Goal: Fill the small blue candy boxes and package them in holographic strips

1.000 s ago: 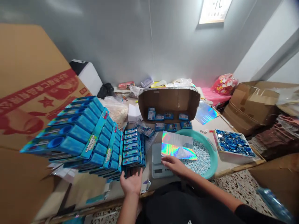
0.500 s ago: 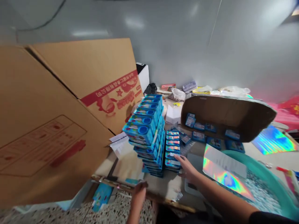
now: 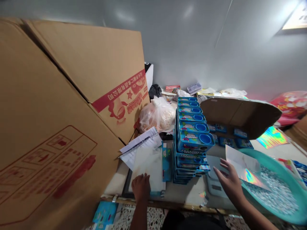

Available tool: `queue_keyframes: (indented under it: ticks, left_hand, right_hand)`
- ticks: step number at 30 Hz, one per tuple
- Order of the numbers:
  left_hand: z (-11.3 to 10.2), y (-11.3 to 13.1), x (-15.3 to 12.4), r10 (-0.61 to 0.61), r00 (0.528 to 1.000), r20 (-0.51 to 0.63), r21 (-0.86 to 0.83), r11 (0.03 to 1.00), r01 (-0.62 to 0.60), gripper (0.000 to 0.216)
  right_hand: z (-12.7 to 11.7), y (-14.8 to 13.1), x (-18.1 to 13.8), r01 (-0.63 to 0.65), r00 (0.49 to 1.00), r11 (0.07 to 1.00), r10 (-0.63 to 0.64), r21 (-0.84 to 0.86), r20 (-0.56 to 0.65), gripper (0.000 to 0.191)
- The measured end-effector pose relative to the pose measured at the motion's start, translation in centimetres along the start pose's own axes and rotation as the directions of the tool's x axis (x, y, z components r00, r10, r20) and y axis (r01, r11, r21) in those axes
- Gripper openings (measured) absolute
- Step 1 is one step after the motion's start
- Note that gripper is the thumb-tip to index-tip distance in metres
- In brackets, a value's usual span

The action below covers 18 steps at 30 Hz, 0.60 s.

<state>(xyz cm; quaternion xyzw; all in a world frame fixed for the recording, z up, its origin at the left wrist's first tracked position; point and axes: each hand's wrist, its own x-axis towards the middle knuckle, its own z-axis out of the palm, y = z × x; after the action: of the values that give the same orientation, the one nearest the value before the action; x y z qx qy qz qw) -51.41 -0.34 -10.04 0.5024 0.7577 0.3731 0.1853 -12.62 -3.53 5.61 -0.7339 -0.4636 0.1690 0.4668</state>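
Note:
A tall block of stacked blue caramel boxes (image 3: 193, 143) stands on the table between my hands. My left hand (image 3: 141, 187) rests on a pale flat board (image 3: 150, 163) left of the stack, palm down with its fingers over the surface. To the right of the stack is my right hand (image 3: 229, 179), its fingers spread and nothing in them. It hovers by a grey flat device resembling a scale (image 3: 213, 183). A blue printed carton sheet (image 3: 167, 163) shows from beside the board.
A big cardboard box (image 3: 72, 111) fills the left. Behind the board lie printed papers (image 3: 141, 145) and a tied plastic bag (image 3: 158, 113). On the right, a teal basin (image 3: 287, 217) holds small wrapped pieces, with a shiny sheet (image 3: 242, 163) across it. An open carton (image 3: 242, 113) stands behind.
The tall stack has shifted right, uncovering the plastic bag and hiding the lower row of boxes. My left hand has moved onto the board; my right hand has come off the lower row.

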Motion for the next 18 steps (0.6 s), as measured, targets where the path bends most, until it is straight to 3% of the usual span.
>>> queue_keyframes:
  ticks: [4,8,13,16,18]
  left_hand:
    - [0.5,-1.1,0.5,0.083,0.995,0.061,0.004,0.997,-0.083,0.018]
    - [0.7,-1.5,0.7,0.111,0.991,0.075,-0.018,0.994,-0.110,0.023]
    - [0.8,-1.6,0.4,0.126,0.988,0.092,-0.112,0.987,-0.115,0.019]
    - [1.3,-1.3,-0.2,0.115,0.989,0.093,-0.171,0.980,-0.098,0.049]
    - [1.5,-1.0,-0.5,0.089,0.992,0.092,-0.211,0.975,-0.068,0.047]
  right_hand:
    - [-1.4,1.6,-3.0,-0.046,0.999,0.999,0.046,0.001,0.021,0.060]
    - [-1.6,3.1,-4.7,0.063,0.997,0.998,-0.063,-0.008,0.045,0.051]
    - [-1.8,2.9,-5.3,0.153,0.987,0.988,-0.150,-0.038,0.062,0.037]
    - [-2.4,3.1,-5.1,0.089,0.992,0.996,-0.086,-0.029,0.094,0.038]
    - [-2.7,3.7,-5.0,-0.031,0.997,0.999,0.033,-0.024,0.071,0.045]
